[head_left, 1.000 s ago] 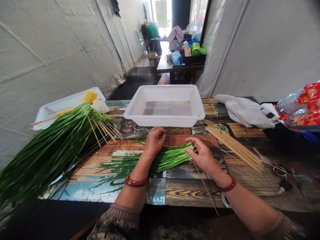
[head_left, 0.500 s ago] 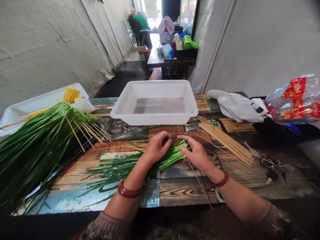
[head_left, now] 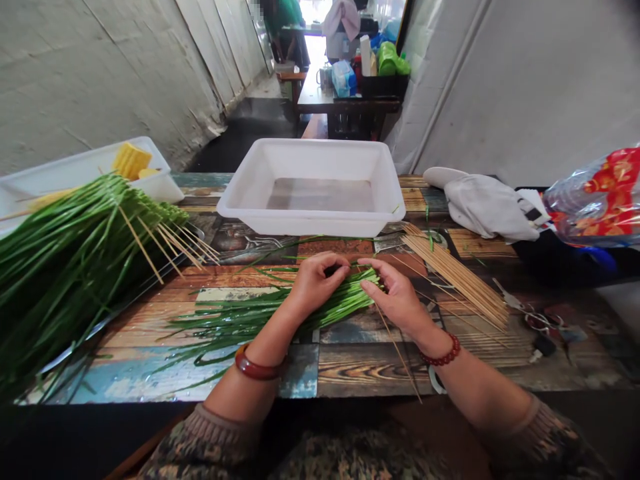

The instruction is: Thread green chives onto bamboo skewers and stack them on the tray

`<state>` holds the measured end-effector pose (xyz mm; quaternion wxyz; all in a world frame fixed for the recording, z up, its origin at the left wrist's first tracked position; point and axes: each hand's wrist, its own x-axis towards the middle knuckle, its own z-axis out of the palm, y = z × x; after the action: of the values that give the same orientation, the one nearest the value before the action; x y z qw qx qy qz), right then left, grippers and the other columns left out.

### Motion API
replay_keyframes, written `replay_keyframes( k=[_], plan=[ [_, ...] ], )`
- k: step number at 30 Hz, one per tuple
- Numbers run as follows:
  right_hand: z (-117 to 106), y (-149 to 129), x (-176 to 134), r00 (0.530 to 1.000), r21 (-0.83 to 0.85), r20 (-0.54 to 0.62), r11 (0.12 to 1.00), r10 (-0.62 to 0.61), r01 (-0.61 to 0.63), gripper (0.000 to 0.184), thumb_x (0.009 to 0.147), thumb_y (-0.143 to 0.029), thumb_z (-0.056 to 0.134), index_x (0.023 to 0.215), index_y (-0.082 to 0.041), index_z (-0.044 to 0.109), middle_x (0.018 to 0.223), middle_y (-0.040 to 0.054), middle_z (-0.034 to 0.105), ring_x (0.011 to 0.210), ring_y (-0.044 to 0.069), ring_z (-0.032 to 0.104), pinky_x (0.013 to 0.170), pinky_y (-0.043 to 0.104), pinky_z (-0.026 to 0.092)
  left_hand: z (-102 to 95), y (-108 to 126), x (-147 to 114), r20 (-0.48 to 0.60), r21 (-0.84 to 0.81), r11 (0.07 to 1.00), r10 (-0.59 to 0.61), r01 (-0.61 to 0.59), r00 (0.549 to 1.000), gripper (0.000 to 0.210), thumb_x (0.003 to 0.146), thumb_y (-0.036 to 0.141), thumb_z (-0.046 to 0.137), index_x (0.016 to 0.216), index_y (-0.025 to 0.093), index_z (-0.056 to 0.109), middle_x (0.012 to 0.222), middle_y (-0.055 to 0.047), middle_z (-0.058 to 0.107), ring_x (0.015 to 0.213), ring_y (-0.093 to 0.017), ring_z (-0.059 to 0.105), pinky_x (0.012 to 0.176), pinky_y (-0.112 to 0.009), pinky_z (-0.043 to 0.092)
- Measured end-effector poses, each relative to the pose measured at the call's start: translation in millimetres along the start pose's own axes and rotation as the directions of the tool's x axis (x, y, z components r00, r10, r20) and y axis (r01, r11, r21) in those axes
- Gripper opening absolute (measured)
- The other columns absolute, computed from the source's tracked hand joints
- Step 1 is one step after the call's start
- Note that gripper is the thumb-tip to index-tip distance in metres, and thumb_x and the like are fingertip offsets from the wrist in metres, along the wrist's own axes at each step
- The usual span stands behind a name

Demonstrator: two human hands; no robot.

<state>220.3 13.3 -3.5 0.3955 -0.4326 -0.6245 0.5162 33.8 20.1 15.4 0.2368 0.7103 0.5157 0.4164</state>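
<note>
A bundle of garlic chives point(head_left: 345, 301) lies across the table in front of me, dark leaves to the left and pale stem ends to the right. My left hand point(head_left: 320, 283) rests over the bundle, thumb and fingers pinched; what lies between the fingertips is too small to make out. Around the stem ends curls my right hand point(head_left: 395, 297), its thumb and forefinger on either side of the stems. A thin bamboo skewer point(head_left: 400, 353) slants from below the right hand toward the table's front edge.
Skewered chives point(head_left: 75, 247) are heaped on a tray at left, beside a white tub point(head_left: 155, 190) with corn point(head_left: 131, 162). A white basin point(head_left: 310, 223) stands ahead. Loose skewers point(head_left: 455, 277), keys point(head_left: 543, 343), a white cap point(head_left: 480, 203) and plastic packaging point(head_left: 595, 200) are at right.
The view has tilted down a little, so the scene sits higher. Both hands stay at the stem ends, with only slight finger movement.
</note>
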Motion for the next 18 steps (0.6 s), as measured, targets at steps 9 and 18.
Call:
replay_keyframes(
  k=[9, 18],
  plan=[
    [0.6, -2.5, -1.1, 1.000, 0.022, -0.005, 1.000, -0.002, 0.003, 0.045, 0.082, -0.025, 0.060, 0.126, -0.022, 0.056, 0.111, 0.0061, 0.064, 0.090, 0.019, 0.062, 0.072, 0.030, 0.057, 1.5, -0.5, 0.6, -0.013, -0.031, 0.999, 0.008, -0.009, 1.000, 0.011, 0.084, 0.015, 0.061, 0.083, 0.017, 0.072, 0.081, -0.003, 0.075, 0.074, -0.014, 0.067, 0.070, -0.024, 0.051],
    [1.0, -1.9, -0.5, 1.000, 0.030, -0.004, 1.000, 0.000, 0.000, 0.045, 0.081, -0.025, 0.060, 0.126, -0.024, 0.056, 0.109, 0.0058, 0.065, 0.087, 0.019, 0.064, 0.067, 0.029, 0.058, 0.7, 3.1, 1.0, 0.001, -0.020, 1.000, 0.024, -0.024, 1.000, 0.011, 0.084, 0.016, 0.061, 0.081, 0.017, 0.072, 0.077, -0.002, 0.073, 0.070, -0.013, 0.066, 0.068, -0.024, 0.050]
  ],
)
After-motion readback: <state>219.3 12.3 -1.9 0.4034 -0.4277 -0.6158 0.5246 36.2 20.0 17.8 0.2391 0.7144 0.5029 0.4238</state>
